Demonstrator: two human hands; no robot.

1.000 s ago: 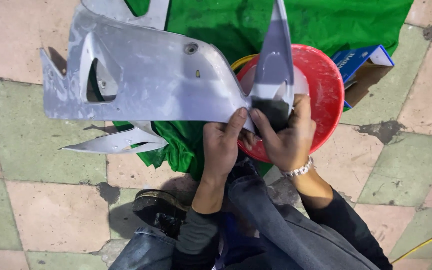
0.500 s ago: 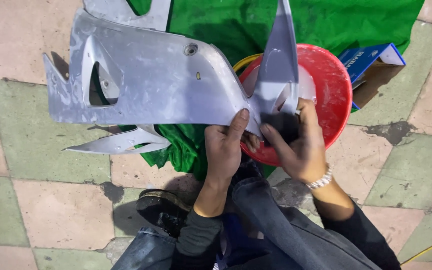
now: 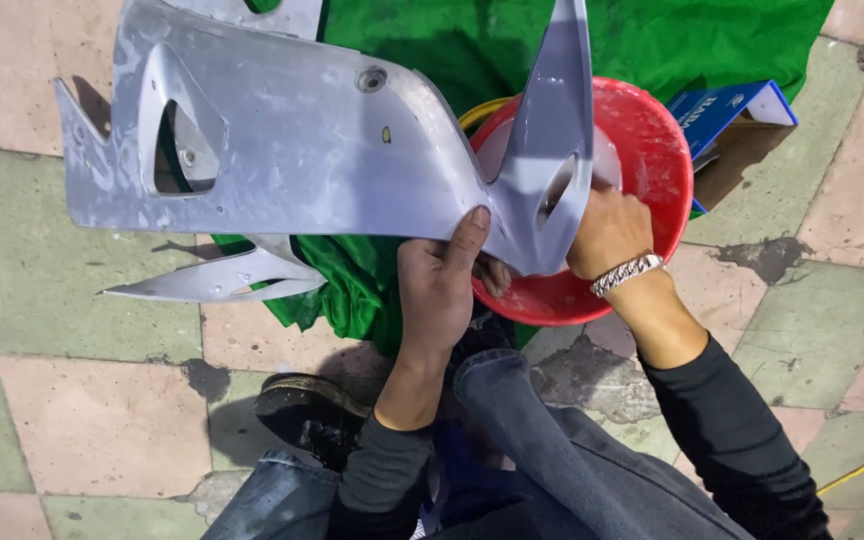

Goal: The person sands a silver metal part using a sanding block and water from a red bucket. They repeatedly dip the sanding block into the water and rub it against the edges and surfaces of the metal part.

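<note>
**Inspector A:** We start at the grip. The left hand (image 3: 439, 290), just below centre of the frame, grasps the lower edge of the grey fairing panel (image 3: 282, 150); the thumb lies up over the panel's face and the other fingers curl behind it. The forearm rises almost straight from the bottom of the frame, wrist unbent, in a dark sleeve.

**Inspector B:** We agree. The right hand (image 3: 607, 230), right of centre, is at the panel's upright pointed section, above the red basin (image 3: 667, 160). Its fingers are hidden behind that section, so we cannot tell whether it is clenched on anything. The wrist bears a metal bracelet (image 3: 628, 273), and the forearm slants down to the lower right.

**Inspector A:** We place the panel across the upper left and centre of the frame, held off the ground, its face scuffed and dull, with a cut-out opening near its left end.

**Inspector B:** Outward from there: a green cloth (image 3: 652, 40) lies beneath at upper centre, a smaller grey piece (image 3: 222, 280) rests on the tiles (image 3: 82, 430) at left of centre, and a blue box (image 3: 722, 110) sits just beside the basin at upper right. A dark shoe (image 3: 307, 410) and jeans fill the bottom.
</note>
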